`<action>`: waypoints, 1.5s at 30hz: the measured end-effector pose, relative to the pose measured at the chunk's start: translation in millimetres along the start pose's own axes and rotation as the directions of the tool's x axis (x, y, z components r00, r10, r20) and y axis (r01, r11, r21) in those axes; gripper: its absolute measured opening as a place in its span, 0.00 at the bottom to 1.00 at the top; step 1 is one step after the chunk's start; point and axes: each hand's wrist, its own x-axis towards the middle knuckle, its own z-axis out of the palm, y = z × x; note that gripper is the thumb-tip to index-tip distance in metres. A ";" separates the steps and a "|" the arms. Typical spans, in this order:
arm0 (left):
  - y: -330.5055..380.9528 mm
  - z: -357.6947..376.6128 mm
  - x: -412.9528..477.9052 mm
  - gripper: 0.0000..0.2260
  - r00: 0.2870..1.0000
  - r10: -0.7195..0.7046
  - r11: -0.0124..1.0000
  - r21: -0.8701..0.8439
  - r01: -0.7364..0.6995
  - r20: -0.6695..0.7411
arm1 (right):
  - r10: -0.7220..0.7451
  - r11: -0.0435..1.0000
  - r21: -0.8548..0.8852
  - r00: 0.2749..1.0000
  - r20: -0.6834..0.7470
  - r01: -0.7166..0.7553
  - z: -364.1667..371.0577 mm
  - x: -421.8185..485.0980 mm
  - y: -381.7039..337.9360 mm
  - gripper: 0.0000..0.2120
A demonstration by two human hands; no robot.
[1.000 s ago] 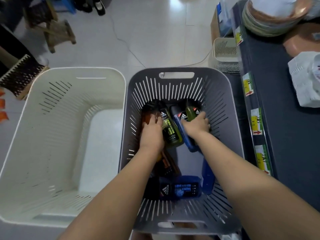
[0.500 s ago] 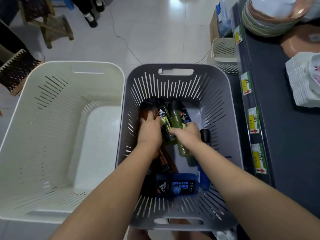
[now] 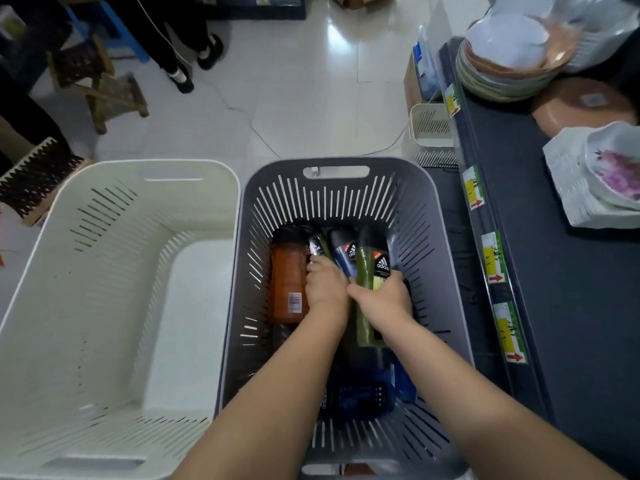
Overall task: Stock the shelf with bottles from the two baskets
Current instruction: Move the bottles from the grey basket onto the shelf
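**Both hands deep in the grey basket, bottles in hand**

Nearest the camera, at 6 o'clock, a dark blue flat plastic bottle (image 3: 360, 398) lies on its side on the floor of the grey slatted plastic basket (image 3: 433, 271). Two bare forearms reach over it. The right hand (image 3: 382, 301) has its grip wrapped round an olive-green plastic bottle with a black cap (image 3: 369, 265), which is tilted up off the pile. Touching it at 9 o'clock, the left hand (image 3: 325, 285) curls its grip onto a darker green bottle with a black label (image 3: 317, 245). A blue bottle with a black top (image 3: 344, 252) stands between the two, and an orange bottle (image 3: 287, 282) lies against the basket's left wall. A cream slatted plastic basket (image 3: 104, 271) sits just beside, at 9 o'clock. At 3 o'clock runs the dark shelf (image 3: 554, 271), edged with yellow-and-green price tags (image 3: 493, 258). A stack of plates (image 3: 512, 60) rests at 1 o'clock.
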 end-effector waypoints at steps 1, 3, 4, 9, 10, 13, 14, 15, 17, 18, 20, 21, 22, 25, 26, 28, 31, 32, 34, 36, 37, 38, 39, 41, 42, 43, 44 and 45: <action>5.6 -2.8 2.1 0.26 0.998 -0.060 0.995 -0.075 0.062 0.023 | 0.011 0.998 0.060 1.000 -0.025 -0.010 0.2 1.0 3.1 0.28; 13.3 -4.8 8.8 0.34 0.985 -0.160 0.964 -0.204 0.170 0.067 | 0.028 0.987 0.160 0.999 -0.044 -0.021 -2.4 0.0 5.8 0.27; 14.6 -3.4 13.4 0.39 0.976 -0.202 0.941 -0.261 0.217 0.083 | 0.033 0.980 0.196 0.999 -0.042 -0.025 -3.9 0.0 7.5 0.27; 5.3 -3.9 28.5 0.34 0.960 -0.253 0.828 -0.487 0.278 0.119 | 0.015 0.963 0.271 0.999 -0.050 -0.001 -11.1 -2.0 16.4 0.27; 2.6 -7.1 30.1 0.32 0.964 -0.231 0.829 -0.493 0.265 0.130 | 0.015 0.963 0.271 0.999 -0.049 -0.001 -11.4 -2.9 17.2 0.27; -3.3 -20.0 27.0 0.28 0.973 -0.148 0.854 -0.473 0.216 0.177 | 0.032 0.958 0.287 0.998 -0.058 -0.014 -10.9 -9.5 19.4 0.31; -3.8 -24.4 22.5 0.28 0.971 -0.137 0.842 -0.493 0.218 0.195 | 0.028 0.954 0.299 0.997 -0.074 -0.004 -11.3 -14.3 18.7 0.33; -4.1 -29.2 15.5 0.28 0.970 -0.121 0.819 -0.532 0.217 0.210 | 0.028 0.950 0.311 0.996 -0.085 0.000 -12.3 -19.5 17.3 0.36; -5.7 -36.9 1.0 0.19 0.974 -0.072 0.735 -0.648 0.197 0.215 | 0.000 0.947 0.320 0.996 -0.091 0.029 -15.7 -31.6 14.6 0.35; -6.9 -42.4 -8.5 0.15 0.974 -0.045 0.682 -0.706 0.191 0.220 | -0.026 0.949 0.311 0.995 -0.094 0.054 -18.4 -39.6 12.9 0.31; -12.0 -57.6 -22.1 0.16 0.979 0.009 0.577 -0.801 0.161 0.203 | -0.082 0.954 0.275 0.988 -0.128 0.115 -23.4 -55.4 7.4 0.26; -15.9 -66.1 -26.4 0.16 0.985 0.040 0.566 -0.816 0.118 0.170 | -0.102 0.954 0.264 0.981 -0.163 0.143 -27.0 -64.1 3.4 0.26; -20.9 -74.8 -30.2 0.16 0.989 0.082 0.592 -0.804 0.052 0.124 | -0.106 0.951 0.264 0.973 -0.203 0.159 -29.8 -71.5 -0.3 0.26; -38.4 -103.6 -43.7 0.22 0.967 0.236 0.601 -0.768 -0.222 -0.094 | -0.106 0.934 0.285 0.929 -0.356 0.216 -39.9 -102.3 -15.1 0.28; -44.1 -114.8 -51.4 0.24 0.945 0.290 0.579 -0.759 -0.297 -0.148 | -0.098 0.929 0.289 0.906 -0.413 0.232 -42.7 -113.5 -18.2 0.29; -54.3 -134.7 -66.7 0.26 0.892 0.376 0.557 -0.709 -0.433 -0.250 | -0.108 0.916 0.285 0.857 -0.504 0.283 -46.9 -136.9 -23.0 0.25; -67.6 -171.0 -105.4 0.23 0.758 0.550 0.505 -0.584 -0.636 -0.350 | -0.105 0.888 0.288 0.768 -0.632 0.359 -50.2 -181.1 -27.3 0.27; -70.5 -182.3 -120.1 0.23 0.714 0.593 0.466 -0.564 -0.682 -0.373 | -0.096 0.885 0.280 0.734 -0.672 0.372 -51.2 -196.6 -27.2 0.28; -71.0 -197.5 -147.6 0.23 0.621 0.667 0.385 -0.524 -0.760 -0.411 | -0.066 0.880 0.262 0.650 -0.757 0.395 -55.6 -228.4 -23.9 0.30; -66.6 -208.7 -176.4 0.22 0.536 0.727 0.301 -0.501 -0.811 -0.430 | -0.043 0.892 0.223 0.565 -0.824 0.393 -64.3 -261.1 -19.0 0.31; -62.2 -212.1 -190.9 0.22 0.485 0.756 0.253 -0.487 -0.836 -0.439 | -0.035 0.902 0.197 0.520 -0.854 0.384 -69.4 -276.8 -15.1 0.31; -57.8 -214.1 -206.2 0.22 0.433 0.780 0.204 -0.471 -0.858 -0.452 | -0.031 0.911 0.172 0.478 -0.878 0.376 -75.0 -293.2 -10.8 0.31; -53.6 -215.2 -221.6 0.22 0.382 0.799 0.157 -0.452 -0.878 -0.465 | -0.028 0.917 0.151 0.438 -0.899 0.368 -80.9 -309.6 -6.2 0.30; -42.5 -215.8 -254.0 0.22 0.288 0.836 0.065 -0.438 -0.897 -0.467 | -0.011 0.930 0.122 0.357 -0.934 0.347 -93.3 -342.1 5.7 0.29; -36.0 -214.8 -270.9 0.22 0.248 0.853 0.023 -0.440 -0.897 -0.459 | -0.001 0.938 0.110 0.318 -0.948 0.329 -99.5 -358.5 13.1 0.29; -30.0 -213.8 -288.8 0.22 0.204 0.870 -0.018 -0.443 -0.897 -0.449 | 0.010 0.945 0.100 0.280 -0.960 0.310 -105.4 -374.3 21.2 0.29; -24.9 -212.9 -307.5 0.22 0.157 0.883 -0.062 -0.443 -0.895 -0.441 | 0.023 0.951 0.097 0.244 -0.970 0.295 -111.1 -389.1 30.2 0.30; -20.5 -211.3 -326.7 0.22 0.108 0.895 -0.109 -0.449 -0.887 -0.432 | 0.040 0.954 0.099 0.206 -0.978 0.282 -116.9 -404.3 39.9 0.30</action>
